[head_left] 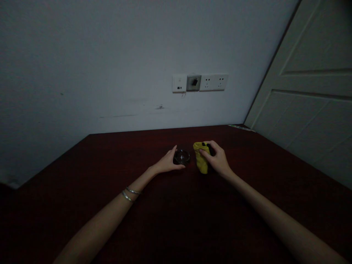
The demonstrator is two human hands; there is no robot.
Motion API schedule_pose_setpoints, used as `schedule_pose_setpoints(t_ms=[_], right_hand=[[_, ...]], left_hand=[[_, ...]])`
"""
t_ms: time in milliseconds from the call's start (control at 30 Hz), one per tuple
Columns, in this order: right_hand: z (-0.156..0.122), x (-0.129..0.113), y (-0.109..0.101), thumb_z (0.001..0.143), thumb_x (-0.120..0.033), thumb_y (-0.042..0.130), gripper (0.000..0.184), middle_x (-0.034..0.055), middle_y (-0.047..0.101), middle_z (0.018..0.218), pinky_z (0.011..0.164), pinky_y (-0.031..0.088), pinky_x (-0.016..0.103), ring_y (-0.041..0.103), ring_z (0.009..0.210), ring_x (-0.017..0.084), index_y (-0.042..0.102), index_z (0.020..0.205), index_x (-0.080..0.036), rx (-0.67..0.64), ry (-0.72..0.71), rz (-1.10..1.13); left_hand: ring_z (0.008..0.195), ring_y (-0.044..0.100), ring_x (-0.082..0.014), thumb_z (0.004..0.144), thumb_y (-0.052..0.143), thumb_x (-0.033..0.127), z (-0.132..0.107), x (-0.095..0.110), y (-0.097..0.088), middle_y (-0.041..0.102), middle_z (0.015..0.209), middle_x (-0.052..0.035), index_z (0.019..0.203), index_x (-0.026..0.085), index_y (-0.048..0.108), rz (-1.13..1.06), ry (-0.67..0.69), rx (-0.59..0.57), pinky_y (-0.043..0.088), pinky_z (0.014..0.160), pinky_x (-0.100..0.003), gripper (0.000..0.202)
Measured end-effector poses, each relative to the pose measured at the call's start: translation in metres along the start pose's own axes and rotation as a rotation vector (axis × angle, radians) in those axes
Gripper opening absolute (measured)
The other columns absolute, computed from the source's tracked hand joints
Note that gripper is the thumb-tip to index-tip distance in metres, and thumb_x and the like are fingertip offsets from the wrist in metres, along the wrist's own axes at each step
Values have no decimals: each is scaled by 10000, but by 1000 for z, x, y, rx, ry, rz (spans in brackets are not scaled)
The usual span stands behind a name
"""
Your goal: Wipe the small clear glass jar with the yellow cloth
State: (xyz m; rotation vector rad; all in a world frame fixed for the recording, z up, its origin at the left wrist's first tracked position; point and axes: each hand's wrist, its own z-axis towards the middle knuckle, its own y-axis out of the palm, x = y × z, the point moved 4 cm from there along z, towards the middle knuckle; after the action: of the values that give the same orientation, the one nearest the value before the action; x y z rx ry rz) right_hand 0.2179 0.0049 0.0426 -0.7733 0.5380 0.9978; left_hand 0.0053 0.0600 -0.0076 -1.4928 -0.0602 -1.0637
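Note:
Near the middle of the dark red table, a small round clear glass dish [182, 157], much like an ashtray, lies flat. My left hand [167, 161] curves around its left side, fingers at the far edge and thumb along the near edge. Just right of the dish, my right hand [217, 157] grips a yellow cloth [202, 165], bunched or folded, between thumb and fingers. Something black shows at the cloth's top and beside my fingers; its kind is too dark to make out. The cloth and dish are apart.
The dark red tabletop [143, 220] meets a pale wall [123, 66] at the back. Wall sockets [212, 83] sit above it, one with a black plug [194, 81]. A panelled door [310, 99] stands to the right. A thin patterned strip [242, 128] lies at the far right corner.

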Motion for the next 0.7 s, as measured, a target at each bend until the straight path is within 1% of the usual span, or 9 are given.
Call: schedule_pose_setpoints(t_ms=[133,267,367,433,500,533,567,633,700], right_hand=[[0,11,6,764,-389,609,240,31,647,804,630,539,348,635,723,207,563,898,-195,-7,152,165],[-1,14,13,743,-413,636,268,25,656,771,599,541,323,648,692,203,557,885,-199,-13,238,283],[-3,13,17,732,-424,651,296,32,661,778,589,538,314,651,687,204,562,893,-192,-21,276,335],[-4,10,21,732,-435,651,306,35,665,783,595,540,317,654,688,205,562,890,-189,-31,288,359],[-6,4,25,738,-444,647,312,41,671,796,615,544,324,657,705,207,560,894,-189,-46,286,375],[-7,1,27,739,-448,647,315,44,673,807,628,546,326,659,718,207,561,898,-190,-54,279,379],[-8,-3,28,736,-451,652,319,46,675,816,639,547,327,659,730,207,563,898,-191,-61,268,380],[-11,-12,30,722,-456,669,327,45,673,828,656,546,327,656,747,206,565,891,-197,-60,237,372],[-15,-22,30,718,-454,677,323,38,661,829,670,541,331,645,755,205,560,887,-205,-36,195,352]], left_hand=[[1362,273,-343,648,694,530,-4,12,-5,236,1476,-262,1449,75,101,-2,30,-28,253,1104,-467,1096],[1402,165,-311,691,683,446,-7,26,-11,130,1520,-219,1453,105,84,59,127,-13,199,1137,-453,1027],[1410,89,-329,649,716,423,-8,34,-17,99,1517,-239,1449,87,81,132,167,-14,162,1141,-487,1075],[1409,53,-349,603,743,406,-8,40,-23,79,1512,-258,1445,67,99,150,170,-52,147,1138,-507,1113],[1407,44,-360,594,742,338,-7,47,-32,91,1508,-263,1429,52,181,137,157,-88,145,1136,-513,1046],[1406,75,-359,623,714,281,-7,51,-38,136,1502,-260,1407,52,256,109,140,-90,163,1131,-512,936],[1396,155,-353,645,684,232,-7,56,-45,229,1483,-247,1369,70,345,65,136,-73,191,1121,-516,815],[1293,406,-305,716,611,190,-8,69,-58,466,1372,-183,1272,130,487,-97,185,-46,294,1080,-497,572],[1119,575,-250,793,550,207,-11,81,-62,618,1206,-131,1216,161,537,-337,209,-169,433,964,-449,426]])
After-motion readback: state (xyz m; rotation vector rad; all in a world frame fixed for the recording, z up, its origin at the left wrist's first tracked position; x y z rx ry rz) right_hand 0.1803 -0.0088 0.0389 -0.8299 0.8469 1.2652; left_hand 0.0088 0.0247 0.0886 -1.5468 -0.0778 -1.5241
